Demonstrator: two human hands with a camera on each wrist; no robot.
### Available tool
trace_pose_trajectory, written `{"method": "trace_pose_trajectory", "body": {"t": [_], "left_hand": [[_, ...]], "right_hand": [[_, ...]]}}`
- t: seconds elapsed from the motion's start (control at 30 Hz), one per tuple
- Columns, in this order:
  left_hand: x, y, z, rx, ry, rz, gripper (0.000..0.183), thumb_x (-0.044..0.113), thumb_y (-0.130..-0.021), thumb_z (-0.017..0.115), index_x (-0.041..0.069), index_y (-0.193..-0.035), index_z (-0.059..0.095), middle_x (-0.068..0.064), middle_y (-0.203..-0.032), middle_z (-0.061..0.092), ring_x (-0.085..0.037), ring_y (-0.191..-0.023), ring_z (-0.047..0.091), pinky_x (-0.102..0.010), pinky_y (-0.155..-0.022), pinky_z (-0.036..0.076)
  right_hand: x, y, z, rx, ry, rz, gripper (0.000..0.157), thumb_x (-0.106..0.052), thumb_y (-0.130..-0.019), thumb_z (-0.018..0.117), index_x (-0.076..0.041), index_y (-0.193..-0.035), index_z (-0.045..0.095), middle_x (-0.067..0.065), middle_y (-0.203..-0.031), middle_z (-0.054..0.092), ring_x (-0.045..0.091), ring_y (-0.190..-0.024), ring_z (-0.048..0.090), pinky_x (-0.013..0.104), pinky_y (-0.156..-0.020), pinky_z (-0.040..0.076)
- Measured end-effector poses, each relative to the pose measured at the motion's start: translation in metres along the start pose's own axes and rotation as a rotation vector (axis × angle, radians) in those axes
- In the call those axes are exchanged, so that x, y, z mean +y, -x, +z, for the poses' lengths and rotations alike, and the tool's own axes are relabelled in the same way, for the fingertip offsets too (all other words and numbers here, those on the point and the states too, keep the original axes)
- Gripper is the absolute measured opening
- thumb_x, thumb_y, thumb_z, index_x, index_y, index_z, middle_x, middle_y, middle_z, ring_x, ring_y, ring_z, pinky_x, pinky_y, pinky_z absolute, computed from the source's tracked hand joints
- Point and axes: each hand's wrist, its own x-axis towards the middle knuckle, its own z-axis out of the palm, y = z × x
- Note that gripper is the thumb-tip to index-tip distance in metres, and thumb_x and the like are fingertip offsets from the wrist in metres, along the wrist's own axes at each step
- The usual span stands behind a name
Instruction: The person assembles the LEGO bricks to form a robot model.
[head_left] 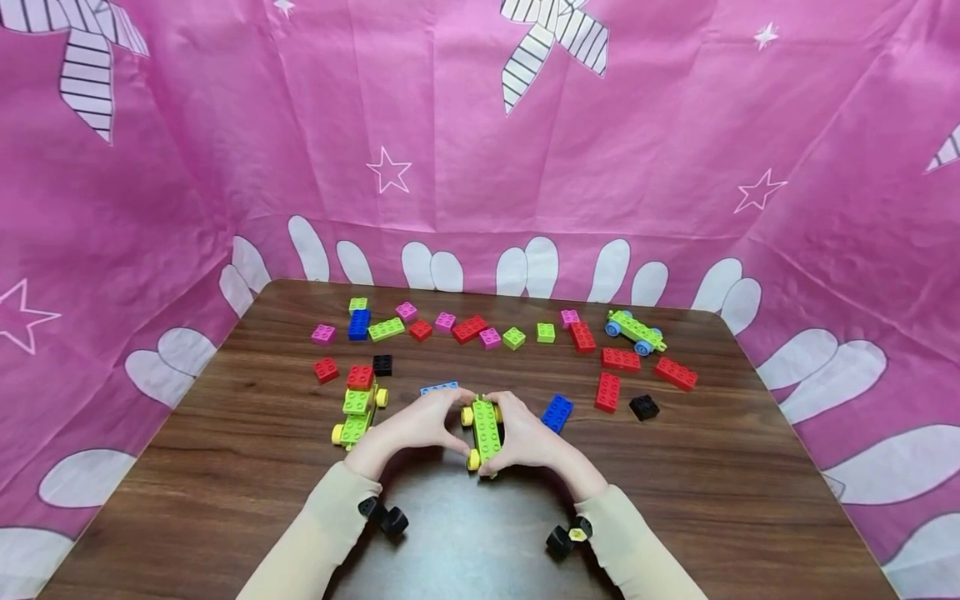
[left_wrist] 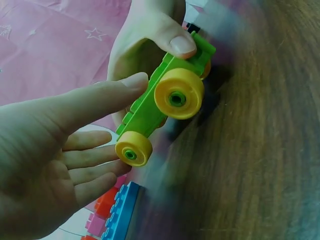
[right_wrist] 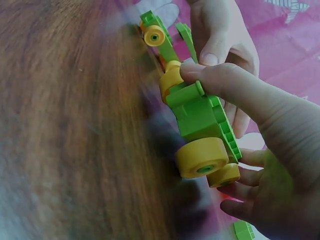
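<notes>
A lime-green toy car base with yellow wheels stands lengthwise between both hands. My right hand holds it, thumb on the near end and fingers by the far end. On its other side is my left hand. In the left wrist view the left thumb lies along the car's side, and the fairly straight fingers reach the far wheel. The right wrist view shows the right thumb over the car's end.
Left of the hands stands another green car with yellow wheels, carrying green and red bricks. A green car with blue wheels is at the back right. Several loose bricks lie across the back, with a blue brick beside the right hand.
</notes>
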Motion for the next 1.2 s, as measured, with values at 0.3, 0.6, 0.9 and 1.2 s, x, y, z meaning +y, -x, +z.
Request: {"method": "trace_pose_trajectory", "body": {"t": [0.3, 0.6, 0.9, 1.2], "left_hand": [[0.002, 0.000, 0.005, -0.033, 0.026, -0.042, 0.079, 0.026, -0.071, 0.087, -0.006, -0.133, 0.049, -0.017, -0.131, 0.056, -0.030, -0.122, 0.053, -0.045, -0.104, 0.042], [0.002, 0.000, 0.008, -0.038, -0.003, -0.046, 0.082, 0.026, -0.070, 0.087, -0.006, -0.134, 0.048, -0.018, -0.133, 0.055, -0.031, -0.125, 0.050, -0.046, -0.106, 0.040], [0.002, 0.000, 0.009, -0.046, -0.015, -0.028, 0.085, 0.026, -0.068, 0.088, -0.007, -0.134, 0.047, -0.020, -0.135, 0.053, -0.032, -0.125, 0.050, -0.047, -0.106, 0.039], [-0.001, 0.001, 0.013, -0.045, -0.005, -0.016, 0.089, 0.031, -0.068, 0.087, -0.005, -0.137, 0.045, -0.018, -0.137, 0.052, -0.031, -0.127, 0.049, -0.047, -0.106, 0.039]], "right_hand": [[-0.002, 0.001, 0.003, 0.008, 0.023, 0.010, 0.104, -0.040, -0.053, 0.092, 0.001, -0.134, 0.040, 0.011, -0.123, 0.050, 0.020, -0.106, 0.048, 0.040, -0.091, 0.046], [-0.001, 0.003, 0.005, 0.010, 0.005, 0.032, 0.106, -0.042, -0.054, 0.092, 0.002, -0.135, 0.040, 0.012, -0.124, 0.049, 0.021, -0.107, 0.049, 0.042, -0.093, 0.045], [0.003, 0.003, 0.001, -0.009, 0.009, -0.003, 0.104, -0.044, -0.057, 0.091, 0.001, -0.136, 0.040, 0.013, -0.127, 0.048, 0.024, -0.114, 0.048, 0.045, -0.098, 0.044], [0.009, 0.009, -0.014, -0.093, -0.031, -0.085, 0.102, -0.039, -0.063, 0.089, 0.001, -0.141, 0.037, 0.015, -0.137, 0.045, 0.026, -0.123, 0.045, 0.046, -0.103, 0.041]]}}
